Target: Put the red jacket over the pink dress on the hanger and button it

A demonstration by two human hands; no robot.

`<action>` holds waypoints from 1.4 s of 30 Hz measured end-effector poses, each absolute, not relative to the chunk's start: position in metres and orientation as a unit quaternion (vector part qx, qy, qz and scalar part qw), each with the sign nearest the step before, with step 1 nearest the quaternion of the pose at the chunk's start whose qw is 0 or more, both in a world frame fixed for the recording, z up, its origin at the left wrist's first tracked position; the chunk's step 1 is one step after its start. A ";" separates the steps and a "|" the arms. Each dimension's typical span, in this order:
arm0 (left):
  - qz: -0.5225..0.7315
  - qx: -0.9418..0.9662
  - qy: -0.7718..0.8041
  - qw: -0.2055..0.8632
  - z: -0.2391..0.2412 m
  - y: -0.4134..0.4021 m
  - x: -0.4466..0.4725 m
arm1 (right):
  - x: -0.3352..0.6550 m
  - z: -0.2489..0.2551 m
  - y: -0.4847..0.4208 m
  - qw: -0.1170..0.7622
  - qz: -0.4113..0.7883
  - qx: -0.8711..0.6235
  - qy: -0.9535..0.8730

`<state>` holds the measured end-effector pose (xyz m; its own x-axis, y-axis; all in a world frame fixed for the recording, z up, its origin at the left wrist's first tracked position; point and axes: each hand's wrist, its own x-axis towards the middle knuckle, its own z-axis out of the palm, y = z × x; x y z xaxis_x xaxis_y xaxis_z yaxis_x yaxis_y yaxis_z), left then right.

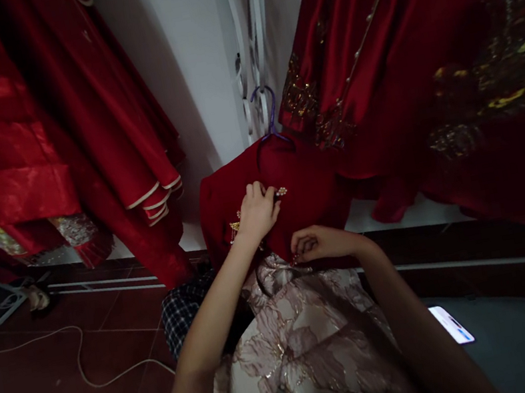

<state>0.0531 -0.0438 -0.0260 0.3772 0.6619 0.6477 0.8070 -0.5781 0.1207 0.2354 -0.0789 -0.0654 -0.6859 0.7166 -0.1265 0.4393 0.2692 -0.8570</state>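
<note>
Head view: left hand (258, 214) pinches gold clasp (280, 191) on red jacket (310, 181); right hand (319, 243) clenched on jacket's lower front edge. Probably clasp fastening; needs fine alignment.

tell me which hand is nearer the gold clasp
Left. The left hand has its fingers closed on the gold clasp of the red garment; the right hand sits lower, pinching the garment's bottom edge.
</note>
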 end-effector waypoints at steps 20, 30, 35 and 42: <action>-0.288 -0.892 -0.333 0.099 -0.005 -0.016 0.045 | 0.234 -0.054 -0.085 0.212 0.451 -0.386 -0.776; -0.371 -0.887 -0.275 0.013 -0.003 -0.017 0.049 | 0.196 -0.004 -0.044 0.595 0.267 -0.413 -0.636; -0.402 -0.835 -0.363 0.092 -0.009 -0.015 0.046 | 0.178 0.002 -0.022 0.537 0.248 -0.534 -0.604; -0.391 -0.652 -0.620 0.195 -0.009 -0.014 0.024 | 0.207 -0.020 0.003 0.473 0.044 -0.700 -0.533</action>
<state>0.0239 -0.0135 -0.0093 -0.0736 0.6558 0.7513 0.9605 -0.1562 0.2304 0.2072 0.0034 -0.0195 0.4271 0.7879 0.4435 0.7052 0.0167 -0.7088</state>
